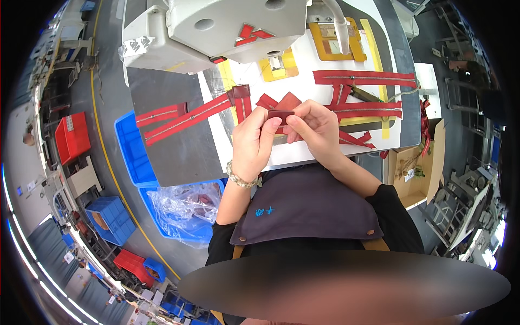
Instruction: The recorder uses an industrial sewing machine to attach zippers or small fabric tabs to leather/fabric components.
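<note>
Both my hands pinch a small dark red leather piece between thumbs and fingertips, just above the table's near side. My left hand, with a bracelet at the wrist, grips its left end. The right end is held by my right hand. Behind my fingers lies a lighter red flat piece, partly hidden. Red zipper strips reach out to the left, one ending in a dark red patch. More red zippers lie to the right, with a dark slim tool among them.
A large grey sewing machine overhangs the table's far side. Yellow templates and yellow tape lie on the white surface. Blue bins stand at lower left, one with a clear plastic bag. A cardboard box stands at right.
</note>
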A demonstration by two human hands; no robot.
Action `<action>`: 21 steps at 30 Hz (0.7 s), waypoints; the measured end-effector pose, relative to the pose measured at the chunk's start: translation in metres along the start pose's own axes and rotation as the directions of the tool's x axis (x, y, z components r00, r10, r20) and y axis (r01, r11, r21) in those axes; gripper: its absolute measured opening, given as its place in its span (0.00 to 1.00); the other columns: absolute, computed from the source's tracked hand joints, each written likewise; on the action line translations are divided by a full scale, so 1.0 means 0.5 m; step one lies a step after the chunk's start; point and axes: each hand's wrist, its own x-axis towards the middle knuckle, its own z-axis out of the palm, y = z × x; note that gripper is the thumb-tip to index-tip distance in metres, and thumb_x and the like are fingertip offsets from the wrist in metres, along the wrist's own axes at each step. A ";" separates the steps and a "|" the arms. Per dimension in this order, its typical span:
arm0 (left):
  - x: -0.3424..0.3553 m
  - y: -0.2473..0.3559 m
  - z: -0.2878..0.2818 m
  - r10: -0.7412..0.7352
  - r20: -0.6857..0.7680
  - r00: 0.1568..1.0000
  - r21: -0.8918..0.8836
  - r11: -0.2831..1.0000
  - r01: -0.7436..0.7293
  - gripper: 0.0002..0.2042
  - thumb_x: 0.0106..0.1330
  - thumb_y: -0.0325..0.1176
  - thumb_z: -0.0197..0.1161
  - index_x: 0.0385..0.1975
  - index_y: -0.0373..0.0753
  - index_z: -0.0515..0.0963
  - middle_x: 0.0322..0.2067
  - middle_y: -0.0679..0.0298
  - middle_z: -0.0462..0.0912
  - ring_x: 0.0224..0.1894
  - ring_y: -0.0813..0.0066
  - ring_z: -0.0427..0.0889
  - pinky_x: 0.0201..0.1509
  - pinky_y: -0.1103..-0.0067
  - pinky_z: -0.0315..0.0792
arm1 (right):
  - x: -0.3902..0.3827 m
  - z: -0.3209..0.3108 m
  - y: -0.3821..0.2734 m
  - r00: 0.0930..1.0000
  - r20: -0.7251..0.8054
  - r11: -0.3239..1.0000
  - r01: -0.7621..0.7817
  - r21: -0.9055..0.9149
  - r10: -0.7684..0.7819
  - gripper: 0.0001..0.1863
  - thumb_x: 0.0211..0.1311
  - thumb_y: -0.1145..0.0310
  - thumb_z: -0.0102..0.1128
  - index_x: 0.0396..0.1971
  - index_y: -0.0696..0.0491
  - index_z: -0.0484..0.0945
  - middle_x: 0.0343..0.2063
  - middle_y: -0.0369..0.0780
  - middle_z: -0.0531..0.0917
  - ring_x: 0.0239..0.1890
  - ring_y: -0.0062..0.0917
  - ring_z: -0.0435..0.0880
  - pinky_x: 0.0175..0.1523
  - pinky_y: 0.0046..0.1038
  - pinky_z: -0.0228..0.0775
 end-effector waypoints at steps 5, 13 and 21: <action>-0.003 -0.012 0.007 0.017 -0.060 0.998 0.032 0.999 -0.016 0.11 0.66 0.30 0.60 0.24 0.34 0.68 0.17 0.59 0.70 0.18 0.70 0.68 0.23 0.78 0.64 | 0.001 0.003 0.003 1.000 -0.004 1.000 -0.006 0.007 0.007 0.05 0.65 0.75 0.59 0.34 0.61 0.75 0.25 0.38 0.81 0.25 0.15 0.81 0.31 0.16 0.73; -0.005 -0.018 0.008 0.067 -0.088 0.994 0.071 0.996 -0.061 0.09 0.65 0.26 0.59 0.23 0.33 0.71 0.16 0.67 0.69 0.20 0.85 0.62 0.22 0.83 0.59 | 0.000 0.004 0.003 1.000 0.000 1.000 0.013 -0.016 -0.013 0.03 0.65 0.78 0.56 0.32 0.61 0.73 0.26 0.40 0.82 0.24 0.16 0.81 0.31 0.16 0.75; -0.004 -0.022 0.013 0.116 -0.114 0.987 0.098 0.990 -0.105 0.13 0.63 0.29 0.63 0.20 0.35 0.68 0.13 0.62 0.66 0.14 0.74 0.63 0.18 0.79 0.59 | -0.001 0.005 0.000 1.000 -0.029 1.000 -0.010 -0.027 0.010 0.04 0.65 0.77 0.57 0.31 0.60 0.73 0.23 0.38 0.81 0.22 0.14 0.80 0.28 0.15 0.73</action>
